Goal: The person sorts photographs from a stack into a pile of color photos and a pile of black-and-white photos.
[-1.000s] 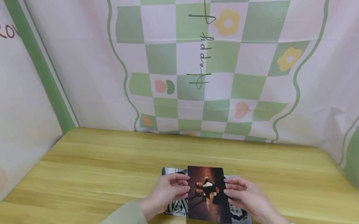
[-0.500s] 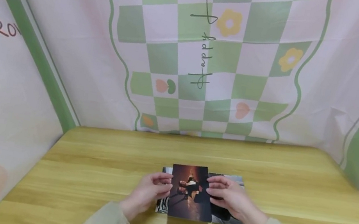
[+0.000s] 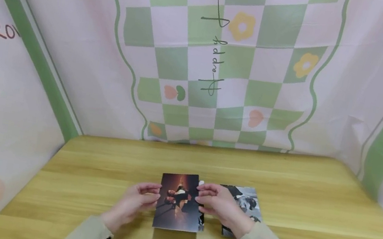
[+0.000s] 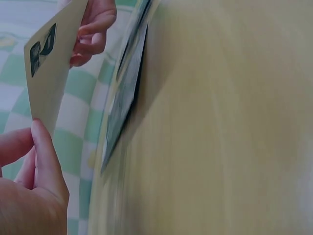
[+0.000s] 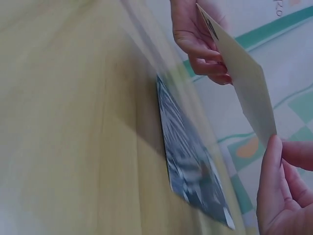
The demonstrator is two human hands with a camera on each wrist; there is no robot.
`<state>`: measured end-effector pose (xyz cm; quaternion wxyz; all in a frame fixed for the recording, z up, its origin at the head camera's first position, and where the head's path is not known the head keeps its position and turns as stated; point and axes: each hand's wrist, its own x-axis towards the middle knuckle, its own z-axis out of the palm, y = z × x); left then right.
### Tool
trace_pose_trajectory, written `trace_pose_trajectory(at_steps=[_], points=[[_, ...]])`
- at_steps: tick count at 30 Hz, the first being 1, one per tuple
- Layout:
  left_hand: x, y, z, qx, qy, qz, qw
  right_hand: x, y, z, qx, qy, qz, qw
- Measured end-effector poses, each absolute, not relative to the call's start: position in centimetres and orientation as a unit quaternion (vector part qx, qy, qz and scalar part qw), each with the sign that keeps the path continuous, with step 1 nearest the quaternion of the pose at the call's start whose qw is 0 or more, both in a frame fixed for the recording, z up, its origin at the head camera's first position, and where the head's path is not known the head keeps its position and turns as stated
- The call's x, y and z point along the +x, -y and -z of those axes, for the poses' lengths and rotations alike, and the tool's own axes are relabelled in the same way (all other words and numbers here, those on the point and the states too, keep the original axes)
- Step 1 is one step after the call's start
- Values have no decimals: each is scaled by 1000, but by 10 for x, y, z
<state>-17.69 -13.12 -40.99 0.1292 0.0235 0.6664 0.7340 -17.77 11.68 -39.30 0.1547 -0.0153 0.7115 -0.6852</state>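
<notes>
Above a wooden table (image 3: 90, 178), a dark photo (image 3: 179, 204) is held up clear of the surface. The left hand (image 3: 129, 206) pinches its left edge between thumb and fingers; the right hand (image 3: 225, 207) pinches its right edge likewise. Its back is pale with a small dark picture. A black-and-white print (image 3: 249, 203) lies on the table, partly behind the right hand; a second print (image 3: 201, 222) shows as a strip beside the photo.

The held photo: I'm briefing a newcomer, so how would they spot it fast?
Over the wooden table, find the left hand and right hand. Their fingers pinch the held photo by opposite edges. Its dark reddish picture sets it apart from the grey prints lying on the table.
</notes>
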Motion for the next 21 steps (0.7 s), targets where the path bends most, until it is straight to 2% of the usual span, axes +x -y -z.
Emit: trace_pose_trajectory(at_steps=[8, 16, 21], points=[[-177, 170, 408, 24, -693, -707, 137, -184, -79, 396, -20, -729, 668, 151], [-183, 203, 403, 31, -710, -686, 156, -191, -50, 398, -65, -742, 649, 155], [-186, 217, 404, 28, -737, -660, 145, -195, -33, 404, -79, -754, 635, 145]])
